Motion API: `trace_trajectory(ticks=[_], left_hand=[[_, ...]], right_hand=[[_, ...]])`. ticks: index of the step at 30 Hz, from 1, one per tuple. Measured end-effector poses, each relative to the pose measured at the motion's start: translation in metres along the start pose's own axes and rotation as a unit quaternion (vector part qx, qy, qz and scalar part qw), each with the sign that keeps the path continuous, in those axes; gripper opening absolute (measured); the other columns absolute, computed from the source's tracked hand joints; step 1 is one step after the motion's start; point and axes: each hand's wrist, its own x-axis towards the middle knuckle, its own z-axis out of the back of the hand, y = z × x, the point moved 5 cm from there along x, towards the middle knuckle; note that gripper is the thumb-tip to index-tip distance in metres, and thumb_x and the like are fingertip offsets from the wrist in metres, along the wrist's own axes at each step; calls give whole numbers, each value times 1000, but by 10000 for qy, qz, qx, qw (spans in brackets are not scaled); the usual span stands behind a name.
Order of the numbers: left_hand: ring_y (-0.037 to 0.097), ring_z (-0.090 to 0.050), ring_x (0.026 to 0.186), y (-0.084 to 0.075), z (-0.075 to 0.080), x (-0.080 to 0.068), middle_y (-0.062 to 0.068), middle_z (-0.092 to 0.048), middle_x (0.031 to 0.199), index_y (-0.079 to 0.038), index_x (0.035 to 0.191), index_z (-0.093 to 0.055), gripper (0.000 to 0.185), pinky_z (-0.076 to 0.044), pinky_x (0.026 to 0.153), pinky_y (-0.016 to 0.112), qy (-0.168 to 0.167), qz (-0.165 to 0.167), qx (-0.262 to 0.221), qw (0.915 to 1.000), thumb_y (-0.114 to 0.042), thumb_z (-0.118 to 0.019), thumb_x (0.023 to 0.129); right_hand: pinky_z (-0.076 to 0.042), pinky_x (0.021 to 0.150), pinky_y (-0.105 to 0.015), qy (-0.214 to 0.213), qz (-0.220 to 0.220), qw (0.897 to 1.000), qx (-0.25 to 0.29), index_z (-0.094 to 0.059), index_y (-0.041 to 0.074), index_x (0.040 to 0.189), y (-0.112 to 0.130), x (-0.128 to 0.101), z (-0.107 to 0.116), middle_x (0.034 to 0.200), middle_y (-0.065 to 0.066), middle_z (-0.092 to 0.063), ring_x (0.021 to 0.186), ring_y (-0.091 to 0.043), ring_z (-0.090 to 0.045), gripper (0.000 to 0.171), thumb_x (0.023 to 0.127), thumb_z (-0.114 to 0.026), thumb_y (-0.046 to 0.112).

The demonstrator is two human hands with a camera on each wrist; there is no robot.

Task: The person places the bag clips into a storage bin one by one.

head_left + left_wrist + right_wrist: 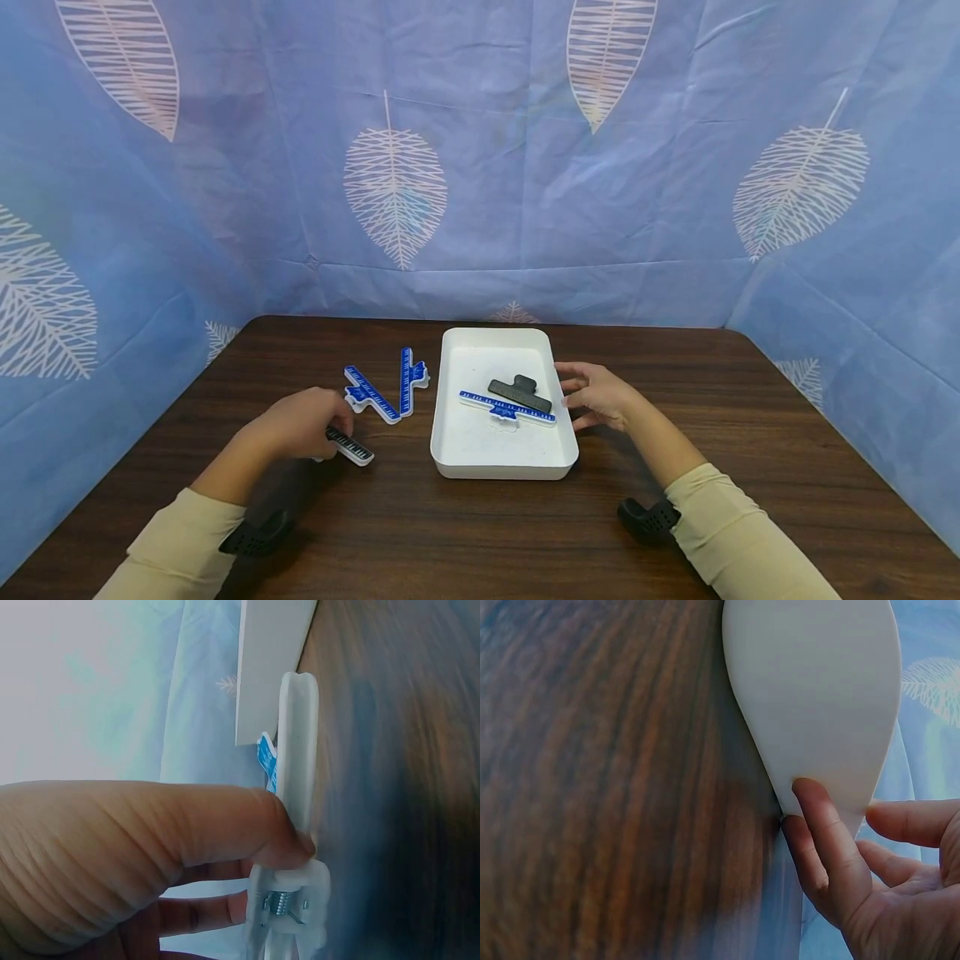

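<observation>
My left hand (303, 423) pinches a black-topped white spring clip (352, 448) low over the table, left of the tray. In the left wrist view the thumb presses the clip's white underside (300, 757), and its metal spring (280, 903) shows. Fingers of my right hand (602, 396) touch the right wall of a white tray (504, 472), spread and fairly straight. Inside the tray a dark grey clip (517, 395) lies against a blue ruler clip (506, 408). Two more blue ruler clips, one slanted (371, 393) and one upright in view (407, 382), lie beyond my left hand.
The dark wooden table (720, 400) runs back to a blue leaf-patterned cloth (495, 192), which also hangs on both sides. A black wrist strap piece (258, 533) sits under the left sleeve, and a similar one (648, 518) under the right.
</observation>
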Motion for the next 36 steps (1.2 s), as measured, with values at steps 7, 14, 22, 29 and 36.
trace_trajectory(ticks=[7, 14, 22, 29, 36], left_hand=[[13, -51, 71, -12, 5, 8, -9, -61, 78, -20, 75, -66, 24, -51, 68, 37, -16, 17, 79, 10000, -2, -81, 71], [13, -52, 71, -22, 10, 15, -9, -62, 80, -20, 76, -68, 23, -52, 68, 36, -122, -156, 118, 9997, -3, -82, 72], [14, -51, 73, -31, 18, 21, -8, -62, 85, -20, 76, -68, 22, -51, 66, 33, -295, -243, 156, 9991, -4, -82, 71], [14, -53, 74, -43, 25, 29, -7, -63, 84, -20, 76, -69, 22, -53, 71, 35, -352, -310, 143, 9988, -4, -83, 70], [12, -51, 71, -54, 29, 38, -10, -60, 77, -21, 72, -68, 22, -49, 65, 30, -459, -624, 267, 9966, -5, -82, 70]], right_hand=[[-58, 74, -50, -47, -52, 10000, -13, -20, 0, 153, 0, 1, 1, 145, -33, -36, 117, -45, -55, 72, 91, -54, -12], [-58, 74, -49, -125, -79, 9999, -29, -23, 1, 152, -1, 2, 1, 143, -32, -38, 114, -42, -57, 70, 90, -54, -12], [-58, 74, -50, -128, -76, 9999, -16, -23, 1, 152, -1, 2, 1, 144, -32, -37, 115, -43, -56, 70, 90, -54, -12], [-58, 74, -49, -177, -113, 9998, -47, -23, 1, 153, 0, 1, 1, 144, -32, -37, 115, -43, -56, 71, 90, -54, -12], [-58, 73, -49, -153, -87, 9998, -117, -22, 0, 153, 1, 1, 1, 144, -32, -37, 115, -44, -56, 71, 90, -54, -12]])
